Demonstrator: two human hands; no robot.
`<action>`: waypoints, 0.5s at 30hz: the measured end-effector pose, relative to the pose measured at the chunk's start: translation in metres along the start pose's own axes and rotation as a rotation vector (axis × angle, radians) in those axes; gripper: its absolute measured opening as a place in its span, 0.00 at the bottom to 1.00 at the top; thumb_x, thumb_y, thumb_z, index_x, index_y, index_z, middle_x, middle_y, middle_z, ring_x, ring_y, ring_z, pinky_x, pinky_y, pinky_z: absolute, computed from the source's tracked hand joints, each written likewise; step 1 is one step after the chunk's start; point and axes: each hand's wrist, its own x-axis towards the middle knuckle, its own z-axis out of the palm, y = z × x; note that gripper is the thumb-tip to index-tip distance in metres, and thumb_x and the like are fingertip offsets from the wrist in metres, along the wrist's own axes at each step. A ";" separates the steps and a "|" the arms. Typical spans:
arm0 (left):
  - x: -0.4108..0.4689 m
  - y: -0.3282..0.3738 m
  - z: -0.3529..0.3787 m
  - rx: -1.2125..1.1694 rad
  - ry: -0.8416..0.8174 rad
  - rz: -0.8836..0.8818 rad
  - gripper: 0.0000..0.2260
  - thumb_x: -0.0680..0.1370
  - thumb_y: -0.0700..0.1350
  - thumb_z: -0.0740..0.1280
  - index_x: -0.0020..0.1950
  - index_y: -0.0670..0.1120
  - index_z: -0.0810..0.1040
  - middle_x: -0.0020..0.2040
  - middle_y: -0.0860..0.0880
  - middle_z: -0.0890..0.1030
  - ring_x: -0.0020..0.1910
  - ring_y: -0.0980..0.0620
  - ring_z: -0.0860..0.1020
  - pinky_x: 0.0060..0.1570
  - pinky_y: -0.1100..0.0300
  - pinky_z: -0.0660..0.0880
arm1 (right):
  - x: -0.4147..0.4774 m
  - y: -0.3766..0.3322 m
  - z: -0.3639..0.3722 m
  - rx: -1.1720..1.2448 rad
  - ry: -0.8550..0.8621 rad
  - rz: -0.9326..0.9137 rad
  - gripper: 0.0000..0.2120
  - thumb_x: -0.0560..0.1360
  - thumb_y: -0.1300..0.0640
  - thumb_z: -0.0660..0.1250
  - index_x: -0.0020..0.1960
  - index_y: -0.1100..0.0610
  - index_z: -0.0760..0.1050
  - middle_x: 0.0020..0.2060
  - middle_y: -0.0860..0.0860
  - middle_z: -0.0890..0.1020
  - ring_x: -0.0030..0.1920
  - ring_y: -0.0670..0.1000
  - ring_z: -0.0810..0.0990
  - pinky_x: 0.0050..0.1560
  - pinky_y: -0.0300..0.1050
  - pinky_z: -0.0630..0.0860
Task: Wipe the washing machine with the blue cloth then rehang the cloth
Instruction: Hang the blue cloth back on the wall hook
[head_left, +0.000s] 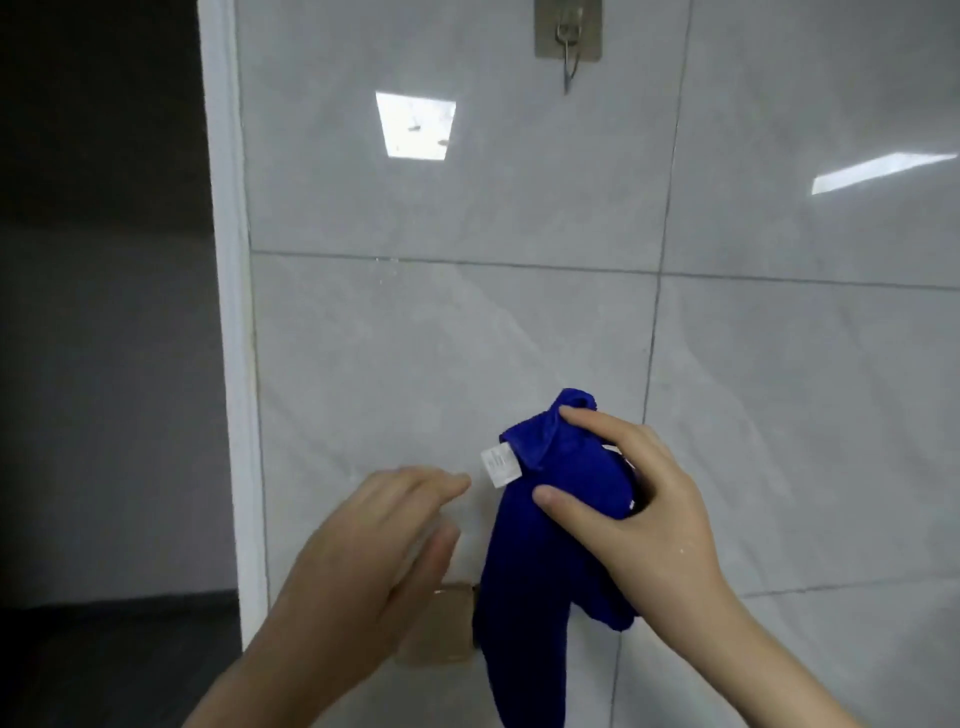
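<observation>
While right hand (644, 519) grips blue cloth (524, 582), left hand (363, 551) fingers (431, 483) loose; wall hook (569, 47) well above.

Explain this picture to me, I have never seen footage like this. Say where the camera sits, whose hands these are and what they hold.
There is no machine here: a person wears one wide-angle camera on the head, so you see their own two bare hands from above. The right hand grips a bunched blue cloth, its fingers curled round it; the cloth's lower end hangs down and a white label sticks out. The left hand is open and holds nothing, its fingers near the label. Behind is a grey tiled wall with a bare metal hook high up. No washing machine is in view.
</observation>
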 end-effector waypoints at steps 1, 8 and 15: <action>0.026 0.003 -0.004 -0.004 0.036 0.024 0.14 0.82 0.54 0.56 0.65 0.55 0.74 0.58 0.60 0.78 0.57 0.61 0.75 0.53 0.67 0.74 | 0.019 -0.007 -0.004 0.017 0.006 -0.032 0.27 0.66 0.59 0.79 0.57 0.34 0.78 0.54 0.38 0.79 0.55 0.43 0.80 0.51 0.38 0.79; 0.174 0.013 -0.051 -0.023 0.226 0.089 0.15 0.80 0.55 0.58 0.63 0.55 0.76 0.55 0.63 0.77 0.57 0.62 0.75 0.54 0.72 0.70 | 0.144 -0.054 -0.022 0.116 0.013 -0.222 0.24 0.67 0.59 0.79 0.58 0.38 0.79 0.52 0.40 0.80 0.53 0.47 0.82 0.52 0.47 0.82; 0.286 0.026 -0.083 -0.315 0.265 -0.068 0.08 0.81 0.48 0.66 0.58 0.53 0.79 0.50 0.55 0.81 0.50 0.55 0.79 0.50 0.61 0.77 | 0.251 -0.098 -0.039 0.109 0.090 -0.330 0.20 0.70 0.55 0.77 0.59 0.44 0.78 0.49 0.41 0.80 0.45 0.36 0.80 0.43 0.34 0.79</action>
